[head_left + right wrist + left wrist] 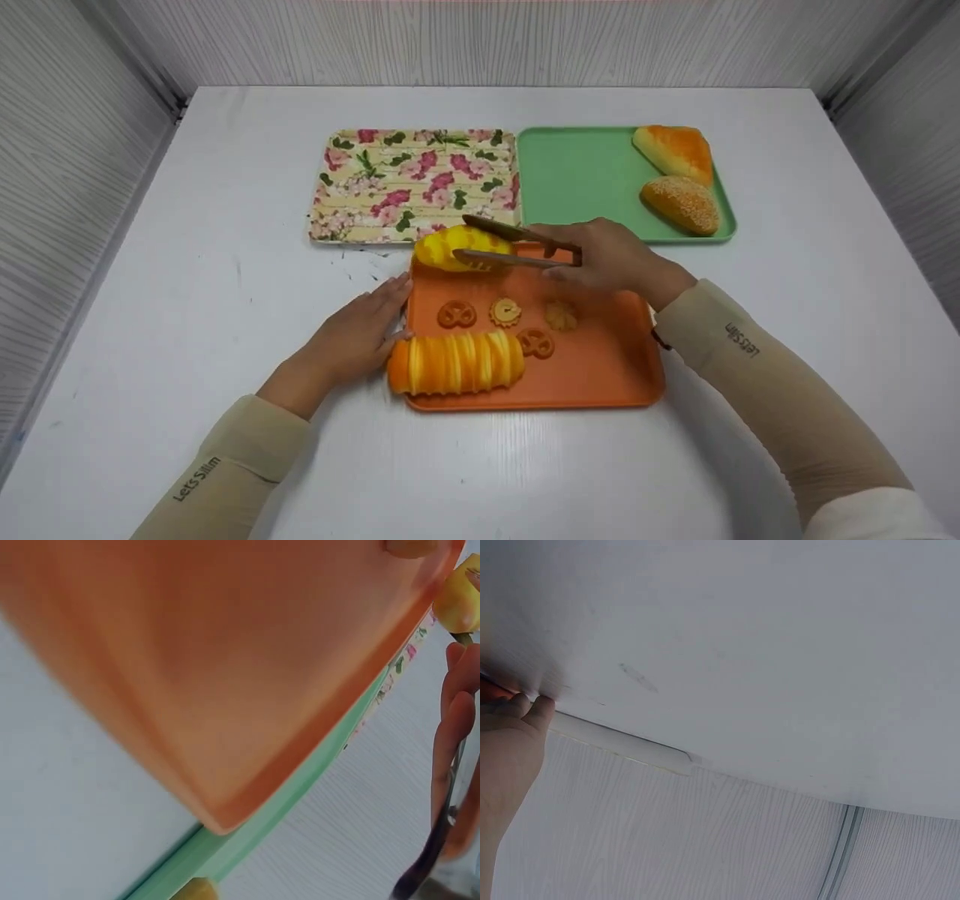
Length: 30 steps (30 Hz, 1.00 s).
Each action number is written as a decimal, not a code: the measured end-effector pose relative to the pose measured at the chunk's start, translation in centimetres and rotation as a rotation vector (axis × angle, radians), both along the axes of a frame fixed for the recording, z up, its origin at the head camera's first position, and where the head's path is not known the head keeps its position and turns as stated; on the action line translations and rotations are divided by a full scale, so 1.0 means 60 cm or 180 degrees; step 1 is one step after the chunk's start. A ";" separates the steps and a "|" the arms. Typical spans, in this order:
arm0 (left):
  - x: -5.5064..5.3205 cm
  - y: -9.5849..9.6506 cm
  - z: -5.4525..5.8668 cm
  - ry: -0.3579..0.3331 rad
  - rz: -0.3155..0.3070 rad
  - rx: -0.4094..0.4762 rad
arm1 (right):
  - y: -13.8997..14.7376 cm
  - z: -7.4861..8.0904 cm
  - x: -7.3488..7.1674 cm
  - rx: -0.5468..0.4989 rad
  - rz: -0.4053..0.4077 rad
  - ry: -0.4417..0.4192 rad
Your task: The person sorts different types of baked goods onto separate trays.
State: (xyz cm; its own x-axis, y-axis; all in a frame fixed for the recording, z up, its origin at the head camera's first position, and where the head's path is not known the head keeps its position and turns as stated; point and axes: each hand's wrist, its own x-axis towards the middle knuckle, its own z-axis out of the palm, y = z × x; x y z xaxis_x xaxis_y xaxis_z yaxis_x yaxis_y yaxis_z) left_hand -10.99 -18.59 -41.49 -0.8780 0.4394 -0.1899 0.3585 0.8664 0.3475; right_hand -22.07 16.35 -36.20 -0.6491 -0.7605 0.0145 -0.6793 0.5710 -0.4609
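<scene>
1. Head view, writing: both sleeves carry dark lettering. Right sleeve looks like "Let's Slim"; left sleeve starts "Let's", last letters hard to read.
2. Head view, hands: right hand grasps metal tongs. Left hand not clenched; fingers extended, touching left edge of orange tray, thumb beside the striped roll.
3. Head view, yellow bread: between the tong arms, left of right hand, beyond left hand's fingertips. Overlaps orange tray's far-left corner, next to floral tray; can't tell if resting or lifted.
4. Head view, orange tray contents: striped roll at near-left corner, overhanging left rim; two pretzel-shaped cookies, one partly behind the roll's right end; round cookie; flower-shaped cookie, blurred.
5. Head view, other trays: floral tray far left, flower print. Green tray beside it, holding triangular bread and seeded bun at its right end. All on white bench.
6. Left wrist view: left hand at left edge of frame, fingertips at a sliver of orange tray; mostly bench and wood-grain panel. No readable text.
7. Right wrist view: right hand at right edge, fingers around the tongs; yellow bread partly in frame just past its fingertips, outside orange tray's rim. Orange tray fills the upper part; strips of green and floral trays behind. No legible writing.
</scene>
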 end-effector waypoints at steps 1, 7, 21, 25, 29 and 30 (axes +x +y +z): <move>0.000 0.000 -0.001 0.0003 0.0001 -0.0002 | 0.003 0.002 -0.001 -0.0026 -0.0030 0.0020; 0.000 -0.001 -0.002 0.0040 -0.0002 -0.0005 | 0.029 0.009 -0.011 -0.0127 -0.0285 0.0110; 0.001 -0.001 -0.002 0.0049 0.0005 -0.0002 | 0.087 0.011 -0.047 0.0037 -0.1230 0.0323; 0.002 0.000 -0.001 0.0062 0.0014 0.0001 | 0.099 0.007 -0.059 0.0024 -0.1483 0.0357; 0.002 0.001 0.000 0.0058 0.0024 -0.0009 | 0.109 0.007 -0.069 0.0031 -0.1760 0.0231; 0.002 0.001 0.000 0.0050 0.0029 -0.0018 | 0.111 0.007 -0.071 0.0051 -0.1828 0.0181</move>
